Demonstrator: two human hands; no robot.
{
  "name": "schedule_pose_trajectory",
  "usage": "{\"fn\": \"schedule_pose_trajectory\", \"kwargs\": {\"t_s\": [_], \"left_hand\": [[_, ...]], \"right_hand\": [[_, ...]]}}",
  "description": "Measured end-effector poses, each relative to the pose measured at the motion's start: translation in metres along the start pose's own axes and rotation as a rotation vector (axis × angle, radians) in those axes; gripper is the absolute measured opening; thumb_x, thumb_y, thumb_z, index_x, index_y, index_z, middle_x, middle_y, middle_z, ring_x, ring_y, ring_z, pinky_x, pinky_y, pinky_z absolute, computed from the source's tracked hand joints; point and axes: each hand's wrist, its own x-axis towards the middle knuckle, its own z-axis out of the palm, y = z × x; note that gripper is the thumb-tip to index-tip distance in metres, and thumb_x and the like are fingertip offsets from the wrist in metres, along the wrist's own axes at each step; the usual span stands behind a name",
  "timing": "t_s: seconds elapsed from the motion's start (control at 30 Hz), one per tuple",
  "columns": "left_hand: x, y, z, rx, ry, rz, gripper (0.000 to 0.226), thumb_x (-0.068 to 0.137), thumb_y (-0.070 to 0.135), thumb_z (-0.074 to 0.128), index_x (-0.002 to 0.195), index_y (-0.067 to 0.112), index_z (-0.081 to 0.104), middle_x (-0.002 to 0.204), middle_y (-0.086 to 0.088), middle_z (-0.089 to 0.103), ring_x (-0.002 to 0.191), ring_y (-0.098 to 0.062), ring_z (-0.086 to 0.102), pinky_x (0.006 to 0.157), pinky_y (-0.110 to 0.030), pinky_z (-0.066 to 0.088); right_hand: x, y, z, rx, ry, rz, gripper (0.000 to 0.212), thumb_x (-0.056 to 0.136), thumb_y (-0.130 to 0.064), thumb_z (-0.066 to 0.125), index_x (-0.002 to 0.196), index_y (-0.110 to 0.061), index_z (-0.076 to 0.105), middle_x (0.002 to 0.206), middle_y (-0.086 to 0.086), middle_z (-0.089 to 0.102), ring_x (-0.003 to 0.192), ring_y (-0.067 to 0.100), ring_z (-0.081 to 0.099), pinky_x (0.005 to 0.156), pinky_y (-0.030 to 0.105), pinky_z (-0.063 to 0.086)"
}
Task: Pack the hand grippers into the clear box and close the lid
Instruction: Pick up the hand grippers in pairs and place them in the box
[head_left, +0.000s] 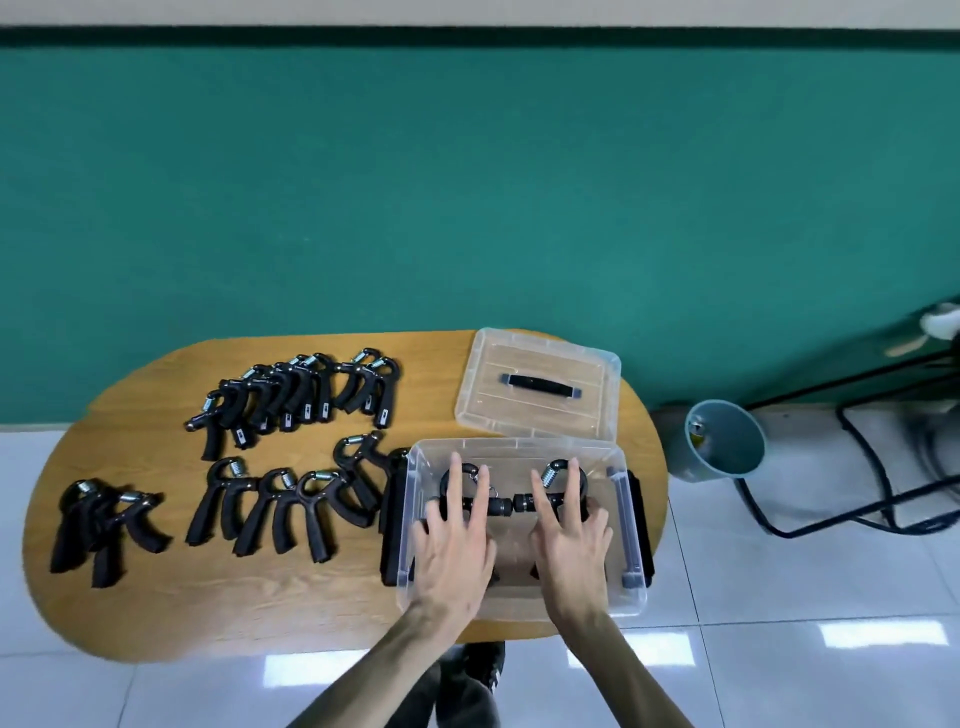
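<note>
The clear box (519, 448) stands open on the right part of the wooden table, with black latches on both sides. Two black hand grippers lie inside it, one under each hand: the left one (496, 505) and the right one (556, 475), knobs meeting in the middle. My left hand (454, 535) rests flat on the left gripper with fingers spread. My right hand (569, 530) lies the same way on the right gripper. The clear lid (540, 387) with a black handle lies behind the box. Several more hand grippers (291, 400) lie in groups to the left.
The oval wooden table (249, 608) has a second row of grippers (275, 512) near the box and a pair (104, 525) at its far left. A grey-blue bin (724, 439) and black cables stand on the tiled floor to the right. A green wall is behind.
</note>
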Motion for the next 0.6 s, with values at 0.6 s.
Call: {"fn": "schedule_pose_trajectory", "kwargs": {"t_s": [0.6], "left_hand": [[0.055, 0.013, 0.067, -0.051, -0.075, -0.037, 0.095, 0.099, 0.042, 0.053, 0.160, 0.020, -0.018, 0.164, -0.019, -0.030, 0.109, -0.028, 0.046, 0.093, -0.043, 0.043]], "right_hand": [[0.018, 0.038, 0.060, 0.036, -0.206, 0.043, 0.089, 0.082, -0.004, 0.073, 0.156, -0.032, 0.032, 0.168, 0.017, 0.010, 0.092, 0.035, 0.039, 0.074, 0.053, 0.047]]}}
